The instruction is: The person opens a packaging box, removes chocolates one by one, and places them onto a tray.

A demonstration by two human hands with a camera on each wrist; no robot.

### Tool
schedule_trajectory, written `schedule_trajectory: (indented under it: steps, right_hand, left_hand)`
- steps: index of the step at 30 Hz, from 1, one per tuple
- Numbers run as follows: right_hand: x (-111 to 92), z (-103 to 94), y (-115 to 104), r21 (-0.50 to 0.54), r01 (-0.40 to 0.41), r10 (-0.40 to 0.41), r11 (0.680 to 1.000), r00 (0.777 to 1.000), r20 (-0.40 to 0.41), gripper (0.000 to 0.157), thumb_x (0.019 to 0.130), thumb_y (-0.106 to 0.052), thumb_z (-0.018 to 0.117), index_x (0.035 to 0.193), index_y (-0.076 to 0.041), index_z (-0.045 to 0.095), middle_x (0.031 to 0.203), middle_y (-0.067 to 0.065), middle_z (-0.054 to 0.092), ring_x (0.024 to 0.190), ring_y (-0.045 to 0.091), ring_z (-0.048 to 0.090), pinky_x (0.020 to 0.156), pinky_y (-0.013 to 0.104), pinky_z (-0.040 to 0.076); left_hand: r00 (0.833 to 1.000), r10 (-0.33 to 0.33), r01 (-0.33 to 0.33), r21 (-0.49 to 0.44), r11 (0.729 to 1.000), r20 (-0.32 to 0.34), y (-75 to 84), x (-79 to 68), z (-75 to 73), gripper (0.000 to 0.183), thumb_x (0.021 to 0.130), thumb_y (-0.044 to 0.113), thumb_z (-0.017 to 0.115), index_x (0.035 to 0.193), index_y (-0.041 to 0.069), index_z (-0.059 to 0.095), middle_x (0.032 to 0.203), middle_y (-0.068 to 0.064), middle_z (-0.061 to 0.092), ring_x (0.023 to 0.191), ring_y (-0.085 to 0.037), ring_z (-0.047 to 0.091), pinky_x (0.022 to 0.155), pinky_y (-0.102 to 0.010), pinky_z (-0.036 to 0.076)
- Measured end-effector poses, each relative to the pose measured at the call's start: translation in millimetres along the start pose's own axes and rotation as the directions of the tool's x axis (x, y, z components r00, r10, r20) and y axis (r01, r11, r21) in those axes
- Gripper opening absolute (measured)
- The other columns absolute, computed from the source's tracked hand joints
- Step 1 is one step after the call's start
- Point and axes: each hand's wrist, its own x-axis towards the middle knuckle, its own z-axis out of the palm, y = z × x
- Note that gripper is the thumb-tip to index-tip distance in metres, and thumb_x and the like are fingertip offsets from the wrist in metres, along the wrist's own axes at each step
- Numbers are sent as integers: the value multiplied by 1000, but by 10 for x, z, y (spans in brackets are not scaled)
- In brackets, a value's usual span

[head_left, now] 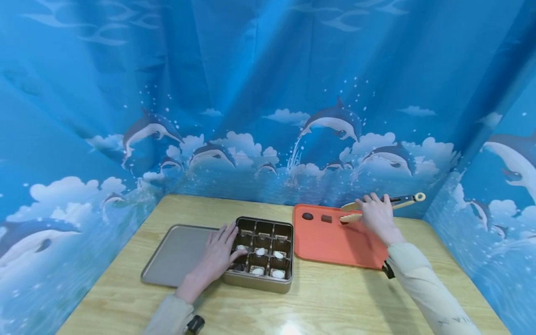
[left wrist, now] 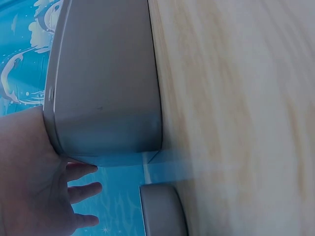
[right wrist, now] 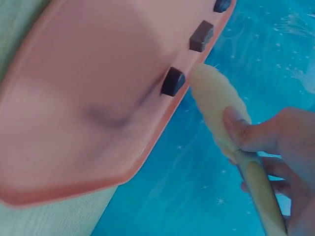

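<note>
My right hand (head_left: 377, 216) grips a pair of tongs (head_left: 404, 201) with cream tips, thumb on one tip in the right wrist view. The parted tips hang over the far edge of an orange tray (head_left: 322, 244), right by a dark chocolate (right wrist: 173, 82). A square chocolate (head_left: 326, 218) and a round one (head_left: 307, 216) sit farther left on the tray. With straight fingers, my left hand (head_left: 217, 253) rests on the left rim of a brown divided tin (head_left: 259, 282), its thumb reaching over a compartment. White oval patches (head_left: 260, 251) show in several compartments.
A flat grey-brown lid (head_left: 177, 256) lies left of the tin, partly under my left forearm. The wooden table (head_left: 318, 298) meets a blue dolphin-print curtain (head_left: 259, 116) at the back and sides. The tray stands close against the tin's right side.
</note>
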Motion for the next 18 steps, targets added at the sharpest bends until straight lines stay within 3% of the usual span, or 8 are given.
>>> schedule_trajectory:
  steps: [4, 10, 14, 18]
  right_hand:
    - [-35, -34, -38, 21, 20, -17, 1000, 987, -160, 52, 81, -24, 86, 129, -10, 69, 114, 16, 68, 110, 37, 56, 85, 58, 39]
    - [-53, -129, -205, 52, 62, -39, 997, 927, -372, 52, 80, -20, 86, 128, -10, 69, 112, 15, 69, 106, 36, 57, 86, 56, 39]
    - [-63, -229, -336, 63, 96, -61, 993, 909, -413, 48, 82, -10, 83, 128, -11, 70, 113, 14, 70, 107, 36, 58, 87, 56, 40]
    - [-62, -339, -511, 48, 118, -87, 992, 907, -412, 51, 82, -11, 83, 131, -14, 69, 115, 12, 70, 109, 34, 58, 88, 55, 42]
  left_hand:
    - [1000, -2, 2, -2, 1000, 6, -23, 3, 1, 79, 100, 50, 57, 154, -4, 35, 164, -19, 26, 150, -44, 25, 119, -68, 18]
    - [1000, -9, 9, -6, 1000, 13, -35, 1, -8, 80, 100, 51, 56, 154, -4, 35, 164, -20, 27, 150, -43, 24, 119, -67, 19]
    - [1000, -4, 4, -5, 1000, 12, -31, 9, -9, 80, 100, 51, 55, 154, -3, 34, 164, -19, 26, 150, -43, 24, 119, -67, 19]
    - [1000, 1, -1, -4, 1000, 20, -37, 21, 8, 80, 101, 52, 54, 155, -3, 34, 164, -18, 25, 151, -43, 23, 119, -68, 19]
